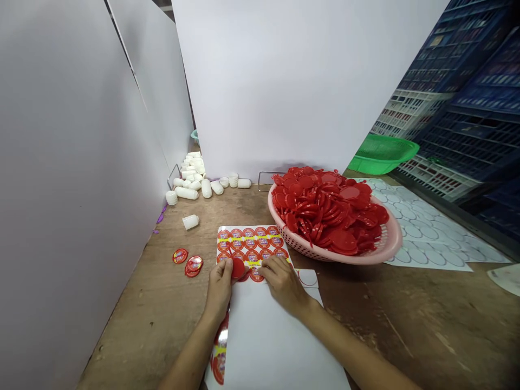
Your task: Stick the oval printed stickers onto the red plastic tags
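A few labelled discs lie left on the worktop; plain discs heap the pink basket right. Left hand grips a red disc over the sticker sheet; whether the right hand pinches anything is unclear.

I see white partition panel upright beyond scuffed wooden worktop; pale side panels along left. At right I make out stacked blue plastic crates, white crates among them. Light soft, diffuse.
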Demonstrator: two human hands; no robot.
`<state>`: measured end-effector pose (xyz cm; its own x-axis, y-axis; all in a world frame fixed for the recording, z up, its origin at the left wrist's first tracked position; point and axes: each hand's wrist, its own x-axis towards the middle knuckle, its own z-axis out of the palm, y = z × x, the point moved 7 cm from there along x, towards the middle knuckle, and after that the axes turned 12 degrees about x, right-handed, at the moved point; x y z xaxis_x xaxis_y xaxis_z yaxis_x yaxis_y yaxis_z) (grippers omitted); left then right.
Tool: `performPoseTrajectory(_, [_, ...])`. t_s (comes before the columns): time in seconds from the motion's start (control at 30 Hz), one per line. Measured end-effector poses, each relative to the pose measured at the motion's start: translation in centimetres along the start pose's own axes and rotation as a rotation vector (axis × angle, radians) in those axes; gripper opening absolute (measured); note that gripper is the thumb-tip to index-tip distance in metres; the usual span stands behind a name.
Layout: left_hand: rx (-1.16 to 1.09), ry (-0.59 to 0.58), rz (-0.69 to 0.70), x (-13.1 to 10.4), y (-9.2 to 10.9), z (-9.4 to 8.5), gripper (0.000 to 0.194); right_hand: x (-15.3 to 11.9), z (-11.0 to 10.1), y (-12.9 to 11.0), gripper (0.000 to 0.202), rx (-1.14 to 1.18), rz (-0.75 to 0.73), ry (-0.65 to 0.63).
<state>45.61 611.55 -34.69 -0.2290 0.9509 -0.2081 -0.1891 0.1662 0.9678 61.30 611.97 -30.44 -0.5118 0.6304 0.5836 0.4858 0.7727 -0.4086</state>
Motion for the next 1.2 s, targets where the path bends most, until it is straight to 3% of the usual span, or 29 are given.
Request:
performPoseTrajectory(0.07, [-0.040, -0.025, -0.017, 0.1, -0.1, 0.3, 0.038, 0.0, -0.1, -0.2, 0.021, 0.022, 0.009, 0.009])
performPoseTrajectory(0.27, [-0.021, -0.033, -0.054, 0.0, -0.1, 0.3, 0.034, -0.2, -0.2, 0.4, 0.016, 0.260, 0.319, 0.001])
performPoseTrajectory(0.4, [0.081, -0.045, -0.006, -0.2, 0.5, 0.4, 0.031, -0.1, -0.8, -0.2, 0.015, 0.696, 0.445, 0.099])
performPoseTrajectory(0.53, [0.112, 0.041, -0.014, -0.4, 0.6, 0.1, 0.040, 0.5, -0.9, 0.4, 0.008, 1.057, 0.672, 0.239])
performPoseTrajectory(0.67, [0.112, 0.036, -0.037, -0.7, 0.4, 0.5, 0.043, 1.6, 0.4, 0.8, 0.041, 1.196, 0.758, 0.259])
performPoseTrajectory(0.83, [0.033, -0.055, -0.116, -0.7, -0.4, 1.3, 0.044, 1.2, 2.0, 1.9, 0.039, 1.032, 0.842, 0.310])
performPoseTrajectory(1.0, [0.042, -0.110, -0.107, -0.3, -0.7, 1.3, 0.047, 1.1, 1.6, 1.8, 0.028, 0.742, 0.769, 0.295])
performPoseTrajectory(1.2, [0.022, -0.133, -0.117, -0.2, -0.9, 1.3, 0.045, 1.1, 1.6, 1.7, 0.026, 0.650, 0.765, 0.285])
